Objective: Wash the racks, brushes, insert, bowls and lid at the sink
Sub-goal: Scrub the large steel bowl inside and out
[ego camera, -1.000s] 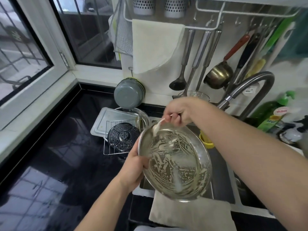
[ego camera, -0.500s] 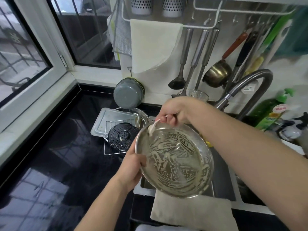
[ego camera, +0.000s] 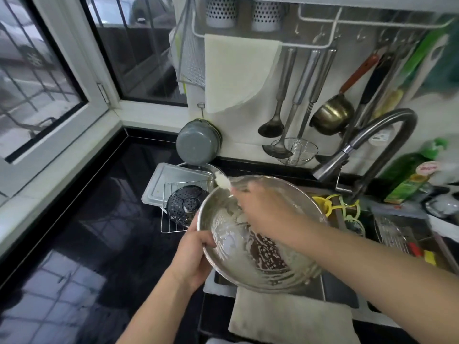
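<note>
Scrubbing the soapy round steel bowl (ego camera: 258, 247) over the sink: left hand (ego camera: 192, 256) fingers clamped on its rim, right hand (ego camera: 263, 212) fingers pinching a white scrubber (ego camera: 222, 181). Rinsing, we judge, comes next.

I see my left hand (ego camera: 192, 254) and right hand (ego camera: 267, 209) bare: no gloves, rings or watch; forearms unsleeved.

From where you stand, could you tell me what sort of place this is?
Most likely a home kitchen, at the sink: a pull-down faucet, ladles hanging on a wall rail, and a soapy steel bowl being scrubbed.
</note>
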A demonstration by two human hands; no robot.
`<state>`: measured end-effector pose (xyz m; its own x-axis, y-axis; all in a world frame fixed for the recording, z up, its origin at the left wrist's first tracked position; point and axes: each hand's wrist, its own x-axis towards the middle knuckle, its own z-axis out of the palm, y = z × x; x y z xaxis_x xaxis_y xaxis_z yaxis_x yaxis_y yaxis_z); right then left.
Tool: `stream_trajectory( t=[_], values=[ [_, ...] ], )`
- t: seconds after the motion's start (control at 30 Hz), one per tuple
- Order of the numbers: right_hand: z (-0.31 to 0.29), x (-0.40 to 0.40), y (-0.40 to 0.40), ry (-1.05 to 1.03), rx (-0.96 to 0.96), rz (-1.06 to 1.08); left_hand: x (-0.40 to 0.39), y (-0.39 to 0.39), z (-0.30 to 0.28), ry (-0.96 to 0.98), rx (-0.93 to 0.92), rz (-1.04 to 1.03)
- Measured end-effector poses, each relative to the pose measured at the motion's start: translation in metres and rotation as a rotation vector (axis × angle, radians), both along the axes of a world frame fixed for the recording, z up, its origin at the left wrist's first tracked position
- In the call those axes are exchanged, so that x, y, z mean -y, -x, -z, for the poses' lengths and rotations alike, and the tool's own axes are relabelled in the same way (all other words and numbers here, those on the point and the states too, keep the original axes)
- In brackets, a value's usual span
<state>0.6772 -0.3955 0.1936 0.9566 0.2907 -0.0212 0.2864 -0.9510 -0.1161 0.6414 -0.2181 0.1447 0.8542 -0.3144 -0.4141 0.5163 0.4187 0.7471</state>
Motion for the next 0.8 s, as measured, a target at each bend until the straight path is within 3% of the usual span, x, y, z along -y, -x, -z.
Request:
stream_trajectory(
  t=[0.1,0.27,0.43,0.57,0.7,0.8],
  values=[
    [0.008,-0.005,0.01,-0.112,-0.108,-0.091,0.004,0.004,0.0,0.008,0.013,0.015],
    [0.01,0.02,0.002,-0.017,0.115,0.156,0.008,0.005,-0.007,0.014,0.026,0.017],
    [0.002,-0.006,0.028,-0.152,0.006,-0.157,0.001,-0.002,-0.01,-0.002,0.039,0.051],
    [0.005,0.027,-0.005,-0.063,0.162,0.112,0.0,-0.004,-0.011,0.012,0.044,0.063],
    [0.005,-0.009,0.035,-0.25,-0.088,-0.224,-0.004,-0.003,-0.005,0.07,0.0,0.047],
    [0.009,0.001,0.018,-0.191,-0.042,-0.166,-0.008,-0.001,-0.009,0.099,0.008,0.06]
  ],
)
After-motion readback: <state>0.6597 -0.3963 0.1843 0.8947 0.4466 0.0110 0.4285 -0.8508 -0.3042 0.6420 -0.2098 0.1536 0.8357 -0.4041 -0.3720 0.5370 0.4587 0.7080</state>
